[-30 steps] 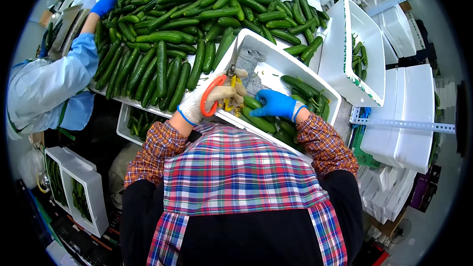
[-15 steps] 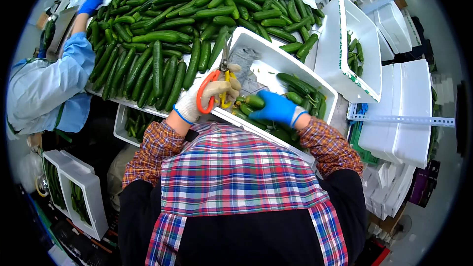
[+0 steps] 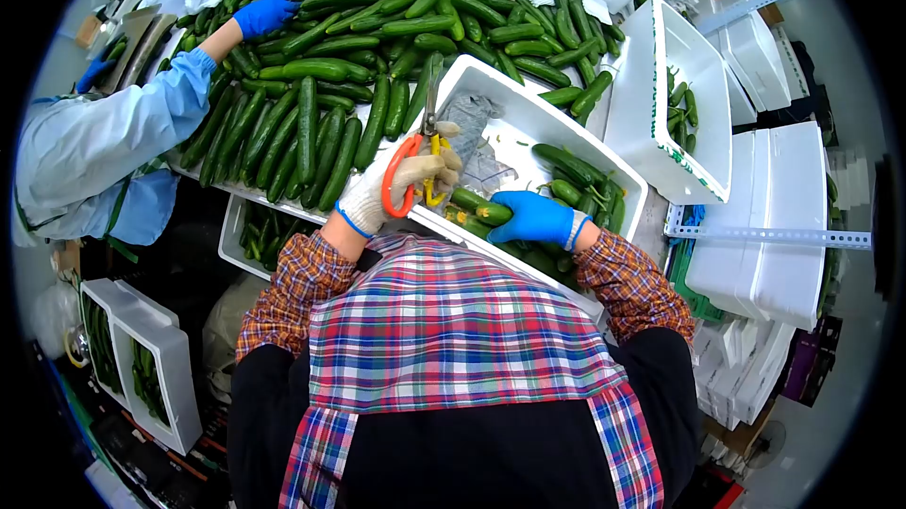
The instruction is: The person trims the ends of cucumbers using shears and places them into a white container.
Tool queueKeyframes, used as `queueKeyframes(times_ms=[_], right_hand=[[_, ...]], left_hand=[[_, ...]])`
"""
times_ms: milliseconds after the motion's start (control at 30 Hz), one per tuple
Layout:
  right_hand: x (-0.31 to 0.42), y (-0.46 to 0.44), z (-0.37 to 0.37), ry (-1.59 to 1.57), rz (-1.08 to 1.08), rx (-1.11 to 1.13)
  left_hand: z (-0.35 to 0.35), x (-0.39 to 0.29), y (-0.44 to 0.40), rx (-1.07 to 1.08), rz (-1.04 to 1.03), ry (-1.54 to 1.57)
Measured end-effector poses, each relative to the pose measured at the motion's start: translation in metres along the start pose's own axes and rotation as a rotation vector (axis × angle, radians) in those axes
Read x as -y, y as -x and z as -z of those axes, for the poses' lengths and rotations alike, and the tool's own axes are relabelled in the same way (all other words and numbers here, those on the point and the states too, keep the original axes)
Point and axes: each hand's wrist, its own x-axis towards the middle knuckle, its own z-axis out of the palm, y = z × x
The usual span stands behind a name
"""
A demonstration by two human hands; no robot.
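My left hand (image 3: pixel 396 182), in a whitish knit glove, is closed on scissors (image 3: pixel 390 190) with orange handles, their blades pointing up and away. Yellow bits (image 3: pixel 437 190), too small to name, show beside its fingers. My right hand (image 3: pixel 530 218), in a blue glove, is wrapped round a cucumber (image 3: pixel 493 213) whose end points left toward the scissors. Both hands are at the near side of a white foam box (image 3: pixel 618 158). Inside it lie more cucumbers (image 3: pixel 571 166) and a grey cloth (image 3: pixel 466 122).
A large cucumber pile (image 3: pixel 349 28) covers the table beyond. At the left, a co-worker's blue-gloved hand (image 3: pixel 267 15) touches the pile. Another foam box (image 3: pixel 694 169) with cucumbers stands at the right, near a perforated metal bar (image 3: pixel 774 235). More boxes (image 3: pixel 179 386) are at lower left.
My right hand has shifted slightly, and the cucumber in it now points left. My left hand keeps the scissors. The co-worker's hand moved away from the pile's left edge, then right onto the pile.
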Motion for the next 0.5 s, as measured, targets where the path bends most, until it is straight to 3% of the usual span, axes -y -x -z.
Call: queueKeyframes(times_ms=[67, 133, 167, 267, 333, 467, 500], right_hand=[[-0.008, 0.001, -0.001, -0.084, -0.035, 0.026], [-0.023, -0.004, -0.005, -0.283, 0.175, -0.005], [-0.027, -0.005, -0.004, -0.286, 0.175, -0.007], [-0.023, -0.011, 0.0, -0.09, 0.117, 0.111], [-0.023, -0.014, -0.004, 0.127, 0.195, -0.012], [-0.01, -0.005, 0.001, 0.055, 0.167, 0.002], [-0.013, -0.004, 0.002, -0.363, 0.203, -0.042]], left_hand=[[0.0, 0.002, -0.001, -0.018, 0.001, 0.003], [-0.003, -0.002, 0.0, -0.02, 0.008, 0.009], [-0.005, -0.002, 0.0, -0.023, 0.015, 0.016], [-0.005, -0.001, -0.001, -0.039, 0.008, -0.018], [-0.004, 0.003, -0.001, -0.064, -0.01, -0.07], [-0.016, -0.007, 0.002, -0.09, -0.023, -0.227], [-0.015, -0.008, 0.002, -0.088, -0.021, -0.227]])
